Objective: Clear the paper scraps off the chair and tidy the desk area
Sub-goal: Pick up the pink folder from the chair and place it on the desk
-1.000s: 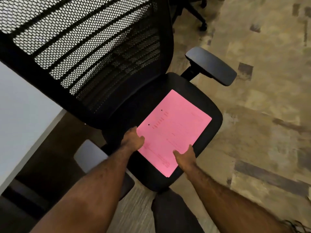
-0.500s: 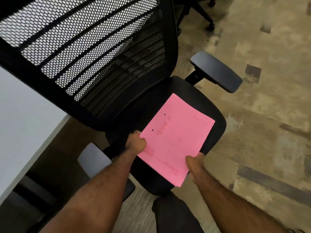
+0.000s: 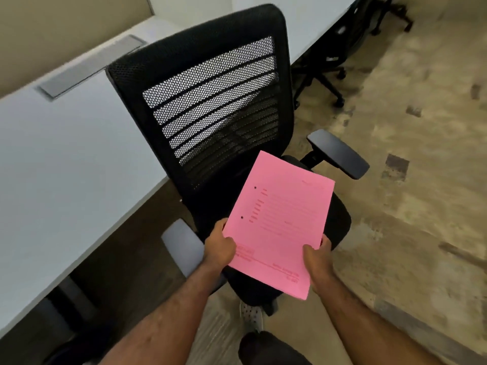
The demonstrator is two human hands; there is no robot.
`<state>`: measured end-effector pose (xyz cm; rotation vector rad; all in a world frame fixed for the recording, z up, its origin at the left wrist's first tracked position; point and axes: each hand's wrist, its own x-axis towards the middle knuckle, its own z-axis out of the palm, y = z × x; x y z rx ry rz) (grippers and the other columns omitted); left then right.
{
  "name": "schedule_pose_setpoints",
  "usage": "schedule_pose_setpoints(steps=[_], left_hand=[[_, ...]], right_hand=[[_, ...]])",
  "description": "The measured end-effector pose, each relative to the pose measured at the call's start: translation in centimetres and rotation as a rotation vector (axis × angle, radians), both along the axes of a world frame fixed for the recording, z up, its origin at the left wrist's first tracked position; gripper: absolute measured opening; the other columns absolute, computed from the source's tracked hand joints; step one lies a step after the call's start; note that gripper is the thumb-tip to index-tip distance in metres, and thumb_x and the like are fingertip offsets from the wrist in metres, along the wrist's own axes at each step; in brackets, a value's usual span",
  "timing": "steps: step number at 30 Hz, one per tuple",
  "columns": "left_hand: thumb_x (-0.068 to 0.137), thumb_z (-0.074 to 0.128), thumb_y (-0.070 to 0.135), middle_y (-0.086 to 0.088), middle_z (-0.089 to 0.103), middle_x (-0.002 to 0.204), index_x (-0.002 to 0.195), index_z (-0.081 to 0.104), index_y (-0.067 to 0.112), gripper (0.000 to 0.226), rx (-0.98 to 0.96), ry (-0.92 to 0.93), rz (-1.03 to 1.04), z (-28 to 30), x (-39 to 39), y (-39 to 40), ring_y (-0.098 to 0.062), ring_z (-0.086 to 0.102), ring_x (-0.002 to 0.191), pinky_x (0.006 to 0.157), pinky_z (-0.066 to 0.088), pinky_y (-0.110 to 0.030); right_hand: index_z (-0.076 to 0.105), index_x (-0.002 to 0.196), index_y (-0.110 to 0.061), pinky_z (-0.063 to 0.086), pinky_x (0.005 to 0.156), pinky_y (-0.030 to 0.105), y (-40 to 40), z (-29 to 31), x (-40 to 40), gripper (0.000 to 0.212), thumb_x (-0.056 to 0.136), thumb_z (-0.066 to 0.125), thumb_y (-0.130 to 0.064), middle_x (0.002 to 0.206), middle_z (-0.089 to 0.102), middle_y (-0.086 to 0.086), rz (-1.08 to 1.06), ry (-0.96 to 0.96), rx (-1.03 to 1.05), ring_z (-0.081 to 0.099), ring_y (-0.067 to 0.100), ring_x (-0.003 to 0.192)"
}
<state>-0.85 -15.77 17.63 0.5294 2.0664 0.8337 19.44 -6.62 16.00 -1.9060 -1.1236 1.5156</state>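
Observation:
A pink printed paper sheet (image 3: 276, 219) hangs in the air above the seat of a black mesh-backed office chair (image 3: 210, 106). My left hand (image 3: 220, 250) pinches its lower left edge. My right hand (image 3: 317, 255) grips its lower right edge. The sheet tilts up away from me and hides most of the seat. No other scraps show on the visible part of the seat.
A long white desk (image 3: 66, 167) with a grey cable flap (image 3: 89, 65) runs along the left, behind the chair. The chair's armrests (image 3: 338, 152) stick out on both sides. Another black chair (image 3: 332, 56) stands farther along the desk. Mottled beige carpet (image 3: 408, 206) spreads to the right.
Both hands have lifted the pink sheet off the chair seat and toward me. The view has pulled back and up, so the desk top now shows.

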Motion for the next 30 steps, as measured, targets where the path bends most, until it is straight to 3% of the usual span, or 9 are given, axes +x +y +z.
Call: schedule_pose_setpoints(steps=[3, 6, 10, 12, 14, 16, 17, 19, 30], left_hand=[[0.090, 0.037, 0.003, 0.009, 0.064, 0.094, 0.132, 0.046, 0.028, 0.049, 0.107, 0.011, 0.036, 2.4, 0.3, -3.3, -0.009, 0.065, 0.080, 0.055, 0.052, -0.017], [0.092, 0.037, 0.005, -0.003, 0.069, 0.097, 0.128, 0.051, 0.033, 0.047, 0.182, -0.014, 0.073, 4.7, 0.9, -7.3, -0.020, 0.070, 0.084, 0.072, 0.061, -0.043], [0.096, 0.040, 0.016, -0.005, 0.069, 0.102, 0.120, 0.052, 0.047, 0.041, 0.227, -0.024, 0.182, 7.1, 1.5, -13.3, -0.022, 0.071, 0.086, 0.079, 0.059, -0.048], [0.095, 0.044, 0.015, -0.005, 0.071, 0.099, 0.099, 0.052, 0.060, 0.046, 0.272, -0.050, 0.243, 8.5, 1.8, -16.6, -0.021, 0.073, 0.083, 0.075, 0.060, -0.047], [0.096, 0.048, 0.015, -0.004, 0.072, 0.094, 0.080, 0.050, 0.069, 0.057, 0.327, -0.060, 0.300, 9.8, 1.9, -19.8, -0.016, 0.074, 0.076, 0.065, 0.061, -0.038], [0.097, 0.050, 0.015, -0.002, 0.072, 0.092, 0.095, 0.049, 0.070, 0.055, 0.361, -0.045, 0.364, 10.6, 1.6, -22.7, -0.013, 0.074, 0.073, 0.059, 0.058, -0.030], [0.096, 0.051, 0.015, -0.002, 0.071, 0.093, 0.119, 0.047, 0.057, 0.048, 0.366, -0.050, 0.409, 10.9, 1.3, -24.1, -0.012, 0.074, 0.073, 0.058, 0.057, -0.029], [0.096, 0.052, 0.016, -0.003, 0.070, 0.096, 0.143, 0.033, 0.032, 0.053, 0.346, -0.058, 0.476, 11.2, 0.5, -26.8, -0.011, 0.074, 0.073, 0.056, 0.056, -0.026], [0.095, 0.055, 0.013, -0.006, 0.072, 0.092, 0.144, 0.031, 0.028, 0.057, 0.394, -0.099, 0.775, 12.1, -2.5, -36.7, -0.019, 0.074, 0.070, 0.057, 0.059, -0.032]], right_hand=[[0.040, 0.137, -0.024, 0.051, 0.067, 0.032, -2.1, 2.5, 0.1, 0.049, 0.092, 0.046, -0.006, 0.111, 0.064, 0.003, 0.103, 0.023, 0.111, 0.062, 0.022, 0.094], [0.034, 0.143, -0.029, 0.054, 0.085, 0.048, -5.0, 4.6, 0.1, 0.056, 0.093, 0.043, -0.007, 0.117, 0.064, 0.002, 0.187, 0.048, 0.179, 0.063, 0.026, 0.102], [0.045, 0.125, -0.038, 0.056, 0.075, 0.041, -9.0, 7.5, -0.4, 0.044, 0.094, 0.046, -0.007, 0.106, 0.066, -0.006, 0.321, 0.120, 0.294, 0.066, 0.017, 0.094], [0.048, 0.117, -0.045, 0.054, 0.067, 0.029, -10.9, 8.8, -1.2, 0.044, 0.093, 0.049, -0.007, 0.104, 0.067, -0.009, 0.385, 0.169, 0.322, 0.067, 0.012, 0.090], [0.051, 0.114, -0.045, 0.058, 0.068, 0.031, -12.5, 9.9, -2.1, 0.041, 0.092, 0.055, -0.010, 0.103, 0.069, -0.008, 0.438, 0.236, 0.312, 0.070, 0.012, 0.089], [0.053, 0.116, -0.042, 0.061, 0.072, 0.038, -14.0, 10.7, -3.3, 0.038, 0.092, 0.059, -0.013, 0.104, 0.070, -0.006, 0.501, 0.290, 0.305, 0.071, 0.015, 0.089], [0.053, 0.117, -0.041, 0.061, 0.073, 0.039, -14.7, 11.1, -3.9, 0.038, 0.092, 0.059, -0.014, 0.103, 0.071, -0.005, 0.537, 0.319, 0.305, 0.072, 0.015, 0.089], [0.055, 0.118, -0.040, 0.061, 0.072, 0.040, -16.1, 11.8, -5.3, 0.038, 0.092, 0.059, -0.014, 0.102, 0.072, -0.005, 0.602, 0.377, 0.297, 0.072, 0.016, 0.088], [0.060, 0.114, -0.033, 0.058, 0.080, 0.050, -21.9, 14.6, -13.6, 0.037, 0.090, 0.054, -0.006, 0.110, 0.070, 0.004, 0.895, 0.455, 0.195, 0.070, 0.025, 0.096]])
